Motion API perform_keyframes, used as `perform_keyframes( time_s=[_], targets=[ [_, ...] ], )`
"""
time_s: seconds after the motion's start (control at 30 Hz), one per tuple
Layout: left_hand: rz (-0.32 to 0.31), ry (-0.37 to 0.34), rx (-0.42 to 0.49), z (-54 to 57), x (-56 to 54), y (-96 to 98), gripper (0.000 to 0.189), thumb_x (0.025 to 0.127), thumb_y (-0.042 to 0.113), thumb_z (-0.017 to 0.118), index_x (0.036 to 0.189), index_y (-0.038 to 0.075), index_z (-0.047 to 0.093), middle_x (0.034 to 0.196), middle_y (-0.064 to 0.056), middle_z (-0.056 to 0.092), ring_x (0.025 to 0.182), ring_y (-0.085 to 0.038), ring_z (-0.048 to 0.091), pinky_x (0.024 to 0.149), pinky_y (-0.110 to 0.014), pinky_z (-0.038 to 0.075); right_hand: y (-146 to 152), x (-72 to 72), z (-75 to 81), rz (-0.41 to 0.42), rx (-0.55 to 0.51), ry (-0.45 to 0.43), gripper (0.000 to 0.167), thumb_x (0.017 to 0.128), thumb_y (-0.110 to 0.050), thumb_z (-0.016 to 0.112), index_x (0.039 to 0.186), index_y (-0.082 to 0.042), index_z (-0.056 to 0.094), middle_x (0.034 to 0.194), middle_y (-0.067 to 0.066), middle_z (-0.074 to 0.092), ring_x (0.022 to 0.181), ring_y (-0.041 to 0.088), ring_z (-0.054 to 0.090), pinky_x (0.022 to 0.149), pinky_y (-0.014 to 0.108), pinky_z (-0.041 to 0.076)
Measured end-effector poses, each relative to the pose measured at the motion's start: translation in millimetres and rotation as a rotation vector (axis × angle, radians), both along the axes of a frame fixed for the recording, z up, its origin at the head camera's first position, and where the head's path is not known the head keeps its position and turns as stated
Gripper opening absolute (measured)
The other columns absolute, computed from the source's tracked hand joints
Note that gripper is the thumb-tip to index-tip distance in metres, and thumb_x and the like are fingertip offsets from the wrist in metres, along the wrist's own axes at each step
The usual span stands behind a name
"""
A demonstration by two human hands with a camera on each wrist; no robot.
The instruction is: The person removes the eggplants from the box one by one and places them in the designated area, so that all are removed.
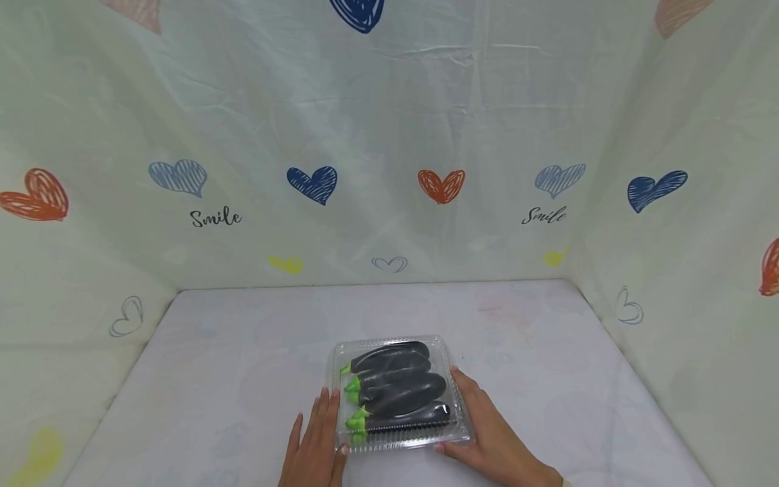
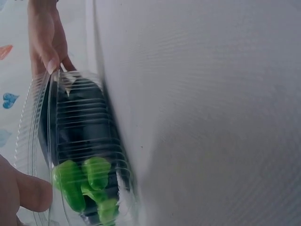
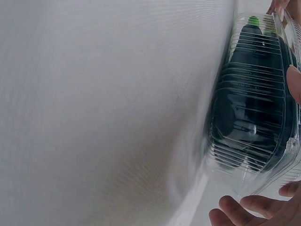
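Note:
A clear plastic clamshell box (image 1: 402, 443) with ridged sides stands on the table, its lid down. Several dark eggplants (image 1: 402, 392) with green stem ends lie side by side within it, stems toward the left. Along the box's left side my left hand (image 1: 313, 446) rests with straight fingers, its thumb by the front left corner. My right hand (image 1: 496, 433) is at the right side, the thumb near the front right corner and the fingers reaching along the edge. In the right wrist view, the fingers (image 3: 256, 207) of that hand are spread loosely beside the box.
A white table (image 1: 243, 365) with faint printed marks extends around the box. Pale cloth walls (image 1: 377, 223) with printed hearts and lettering enclose it at the back and both sides.

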State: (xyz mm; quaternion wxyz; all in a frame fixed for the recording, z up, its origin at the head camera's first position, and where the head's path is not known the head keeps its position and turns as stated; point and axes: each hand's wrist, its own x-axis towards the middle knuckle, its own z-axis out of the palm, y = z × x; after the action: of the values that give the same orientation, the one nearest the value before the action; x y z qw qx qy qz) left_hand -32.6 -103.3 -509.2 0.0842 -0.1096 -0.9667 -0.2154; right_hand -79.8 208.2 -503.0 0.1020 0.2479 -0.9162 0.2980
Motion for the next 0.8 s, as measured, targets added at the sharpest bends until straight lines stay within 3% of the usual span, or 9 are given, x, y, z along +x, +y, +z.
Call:
perform_keyframes(
  time_s=[0.13,0.37,0.6,0.8],
  targets=[
    [0.001,0.036,-0.029,-0.5,-0.8,1.0,0.071,0.106,0.025,0.056,0.162,0.004,0.017,0.158,-0.029,0.045,0.14,-0.045,0.052,0.11,-0.069,0.038,-1.6,0.9,0.1,-0.019,-0.005,-0.037,0.117,0.076,-0.05,0.092,0.167,-0.014,0.027,0.161,0.002,0.046,0.141,0.026,0.051,0.108,0.051,0.052],
    [0.0,-0.005,0.004,1.3,-2.2,3.3,0.068,0.103,0.015,0.056,0.158,0.0,0.019,0.158,-0.033,0.042,0.141,-0.05,0.049,0.111,-0.073,0.033,-2.1,1.7,-0.7,-0.034,-0.004,-0.045,0.118,0.076,-0.048,0.094,0.167,-0.015,0.027,0.161,0.002,0.045,0.14,0.024,0.051,0.108,0.05,0.053],
    [0.02,0.148,-0.031,-1.9,-0.8,6.6,0.077,0.096,0.012,0.064,0.159,0.003,0.019,0.151,-0.032,0.052,0.133,-0.048,0.058,0.103,-0.069,0.04,-1.9,1.4,-1.2,-0.034,-0.007,-0.039,0.118,0.075,-0.047,0.094,0.167,-0.016,0.027,0.16,0.001,0.046,0.138,0.022,0.051,0.107,0.048,0.054],
    [0.012,0.055,0.005,1.6,-0.9,5.9,0.067,0.098,0.004,0.059,0.155,-0.003,0.025,0.153,-0.034,0.048,0.136,-0.049,0.055,0.108,-0.072,0.037,-2.4,1.6,-1.6,-0.046,-0.009,-0.054,0.118,0.075,-0.05,0.093,0.167,-0.017,0.027,0.16,0.001,0.046,0.139,0.024,0.052,0.108,0.05,0.053]
  ],
)
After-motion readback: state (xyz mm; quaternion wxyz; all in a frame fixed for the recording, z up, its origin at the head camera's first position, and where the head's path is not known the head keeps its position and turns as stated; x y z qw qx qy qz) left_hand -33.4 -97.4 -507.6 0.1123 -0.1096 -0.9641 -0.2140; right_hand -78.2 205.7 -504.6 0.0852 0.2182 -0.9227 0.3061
